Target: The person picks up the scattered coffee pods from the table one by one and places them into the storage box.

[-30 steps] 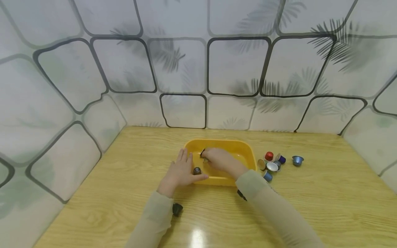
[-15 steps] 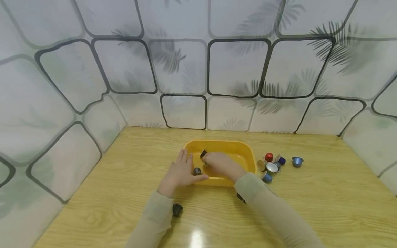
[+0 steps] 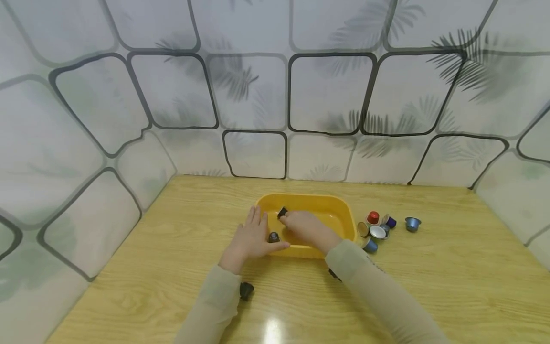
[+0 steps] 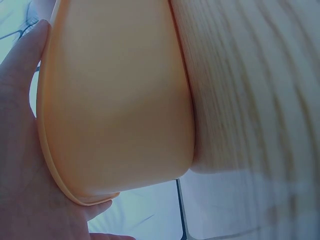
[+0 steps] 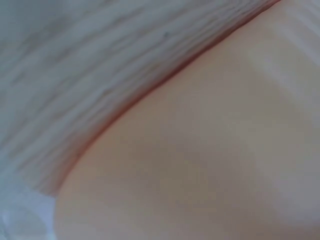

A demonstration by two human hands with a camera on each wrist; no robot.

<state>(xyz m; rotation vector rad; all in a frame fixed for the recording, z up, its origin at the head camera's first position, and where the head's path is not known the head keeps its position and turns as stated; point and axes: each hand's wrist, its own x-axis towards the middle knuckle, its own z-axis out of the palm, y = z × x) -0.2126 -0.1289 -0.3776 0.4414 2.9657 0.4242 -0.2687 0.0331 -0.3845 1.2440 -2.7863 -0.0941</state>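
In the head view a yellow plastic tray (image 3: 320, 200) stands on the wooden table. My left hand (image 3: 247, 241) rests on its left end, fingers straight, thumb along the front rim; the left wrist view shows that hand (image 4: 22, 135) against the rim. Inside the tray, my right hand (image 3: 307, 228) has curled fingers, their tips pinching a dark coffee capsule (image 3: 282, 212) near the left end. Another dark capsule (image 3: 273, 237) stands upright in the tray's front left corner, beside my left thumb. The right wrist view shows only the tray wall (image 5: 190, 145) and table, no hand.
Right of the tray lies a cluster of several capsules, among them a red capsule (image 3: 373, 217) and a silver-topped capsule (image 3: 377, 232). A blue capsule (image 3: 412, 224) stands apart. One black capsule (image 3: 246, 290) lies by my left sleeve, another dark capsule (image 3: 333, 274) by the right.
The dark capsule at my right fingertips has tilted and shifted slightly toward me. My right hand has moved a little with it; my left hand stays in place.
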